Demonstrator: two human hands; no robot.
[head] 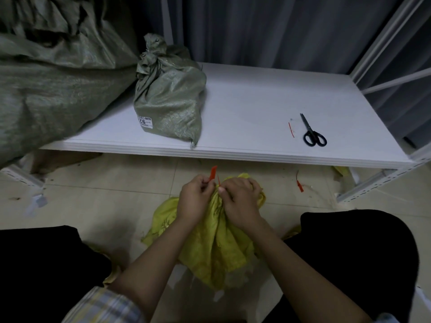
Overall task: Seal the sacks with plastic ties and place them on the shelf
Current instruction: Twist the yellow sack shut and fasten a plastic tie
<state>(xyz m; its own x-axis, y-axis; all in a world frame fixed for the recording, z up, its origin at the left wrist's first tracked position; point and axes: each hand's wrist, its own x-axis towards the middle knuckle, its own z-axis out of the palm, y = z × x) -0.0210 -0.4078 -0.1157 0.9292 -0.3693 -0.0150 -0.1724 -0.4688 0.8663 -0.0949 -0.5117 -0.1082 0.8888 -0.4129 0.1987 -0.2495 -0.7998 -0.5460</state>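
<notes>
Gripping the gathered neck of the yellow sack (217,238) on the floor with right hand (240,203), fingers curled around it. Pinching the red tie (212,174) with left hand (194,201). Lying on the shelf (256,108): green sack (170,99), scissors (312,131).

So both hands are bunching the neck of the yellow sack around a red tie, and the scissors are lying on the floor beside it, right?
Not quite. The head view shows the scissors lying on the white shelf, not on the floor. The rest holds: the left hand and right hand bunch the neck of the yellow sack around a red tie.
</notes>
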